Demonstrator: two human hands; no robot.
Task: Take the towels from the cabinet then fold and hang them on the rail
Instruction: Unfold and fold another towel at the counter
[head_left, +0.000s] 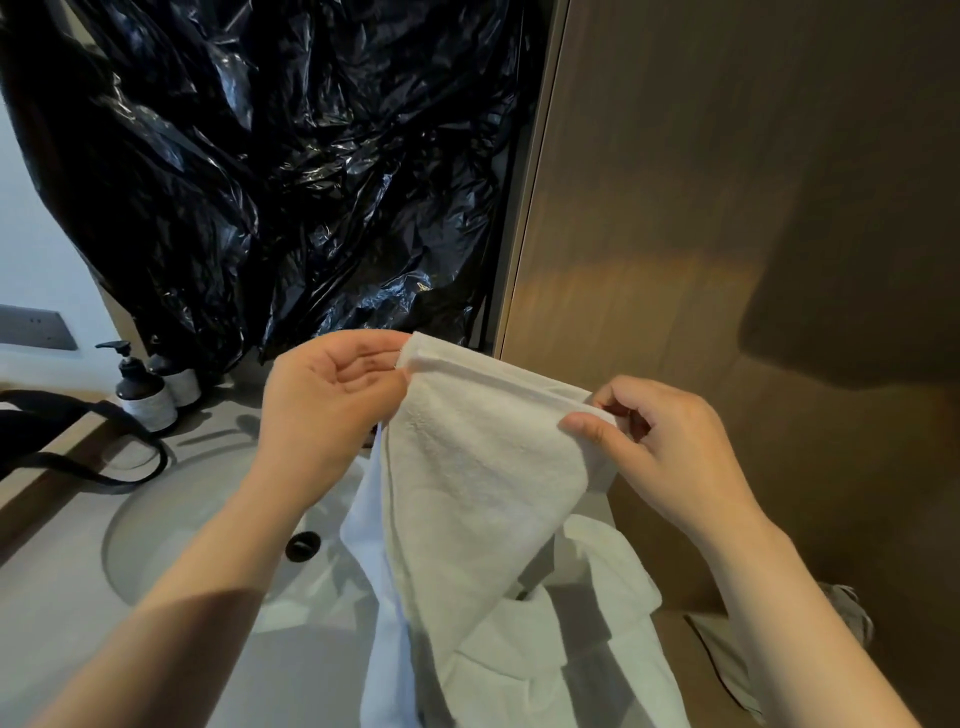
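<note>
A white towel (483, 478) hangs in front of me, held up by its top edge. My left hand (332, 400) pinches the towel's upper left corner between thumb and fingers. My right hand (660, 447) pinches the upper right corner, fingers curled over the hem. The towel's lower part drapes down in loose folds over more white cloth (597, 639) at the counter's edge. No rail or cabinet opening shows in this view.
A round sink basin (171, 525) with a black drain (303, 545) lies below my left arm. Dark pump bottles (143, 389) stand at the counter's back left beside a black strap (78, 457). Black plastic sheeting (291, 171) covers the wall ahead. A brown panel (727, 234) stands to the right.
</note>
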